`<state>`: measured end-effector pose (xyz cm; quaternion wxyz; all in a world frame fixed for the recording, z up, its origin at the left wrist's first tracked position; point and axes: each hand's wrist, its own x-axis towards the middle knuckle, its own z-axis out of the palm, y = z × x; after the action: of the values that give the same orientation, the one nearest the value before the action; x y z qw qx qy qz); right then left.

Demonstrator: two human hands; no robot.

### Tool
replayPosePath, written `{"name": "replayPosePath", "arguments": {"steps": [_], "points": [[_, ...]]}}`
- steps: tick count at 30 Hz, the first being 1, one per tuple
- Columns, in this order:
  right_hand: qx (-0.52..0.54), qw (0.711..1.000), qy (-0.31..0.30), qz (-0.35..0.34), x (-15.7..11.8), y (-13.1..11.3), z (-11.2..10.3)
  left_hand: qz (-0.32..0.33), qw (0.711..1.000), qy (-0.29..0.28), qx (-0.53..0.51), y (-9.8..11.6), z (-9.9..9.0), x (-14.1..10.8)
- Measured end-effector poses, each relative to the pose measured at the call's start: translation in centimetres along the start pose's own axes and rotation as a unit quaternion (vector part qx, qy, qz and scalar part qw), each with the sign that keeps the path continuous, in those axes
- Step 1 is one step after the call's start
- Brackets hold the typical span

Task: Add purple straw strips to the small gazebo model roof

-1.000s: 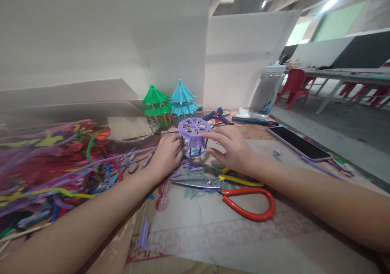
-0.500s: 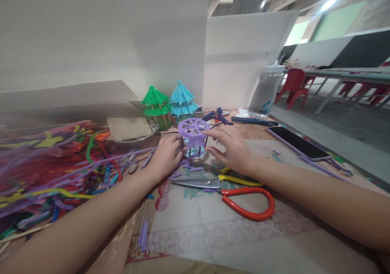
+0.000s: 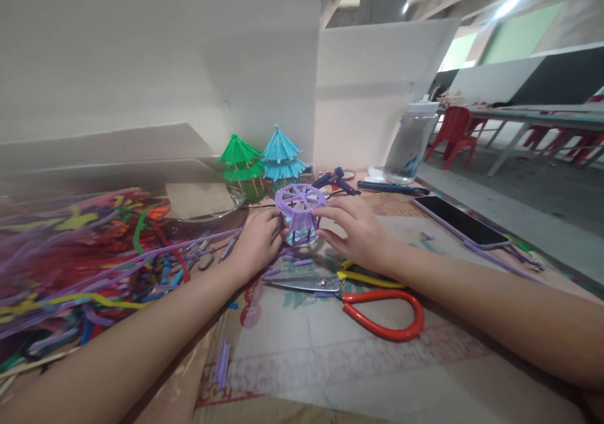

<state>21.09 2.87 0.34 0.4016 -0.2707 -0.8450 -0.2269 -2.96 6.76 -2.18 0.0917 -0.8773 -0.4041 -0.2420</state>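
Note:
A small purple pavilion model (image 3: pixel 303 217) of pipe cleaners stands between my hands, with an open spoked wheel on top, dark posts and a pale blue base. My left hand (image 3: pixel 259 241) rests on the table with its fingers curled against the model's left side, near the base; its fingertips are partly hidden. From the right, my right hand (image 3: pixel 359 232) holds the model's edge, the index finger at the purple rim and the thumb lower by a post. Purple cut pieces (image 3: pixel 302 262) lie in front. Nearer to me are large scissors (image 3: pixel 384 297) with red and yellow handles.
Behind stand a green pavilion (image 3: pixel 240 160) and a blue pavilion (image 3: pixel 282 153), beside a glue gun (image 3: pixel 337 180). Loose pipe cleaners (image 3: pixel 89 241) pile up at left. To the right are a water bottle (image 3: pixel 410 144), a blue cutter (image 3: pixel 391 188) and a phone (image 3: pixel 460 221).
My right fingers have shifted slightly left along the model's edge, and the view has moved a little. My left hand and the model stay in place.

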Motion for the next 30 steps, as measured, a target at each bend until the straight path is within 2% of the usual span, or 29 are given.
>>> {"name": "replayPosePath", "arguments": {"steps": [3, 9, 15, 30], "points": [[0.011, 1.000, 0.007, 0.028, 0.1, -0.1, -0.2, -0.001, 1.000, -0.003, 0.003, 0.1, -0.1, 0.0], [0.038, 0.999, -0.006, 0.014, 0.2, -0.5, -0.6, 0.009, 1.000, 0.005, 0.019, 0.3, -0.3, -0.1], [0.076, 0.995, -0.015, 0.062, 0.9, -1.3, -1.1, 0.018, 0.999, 0.022, 0.031, 0.6, -0.6, -0.3], [0.084, 0.994, -0.015, 0.075, 1.7, -1.8, -1.7, 0.027, 0.999, 0.020, 0.032, 1.0, -0.8, -0.3]]}}
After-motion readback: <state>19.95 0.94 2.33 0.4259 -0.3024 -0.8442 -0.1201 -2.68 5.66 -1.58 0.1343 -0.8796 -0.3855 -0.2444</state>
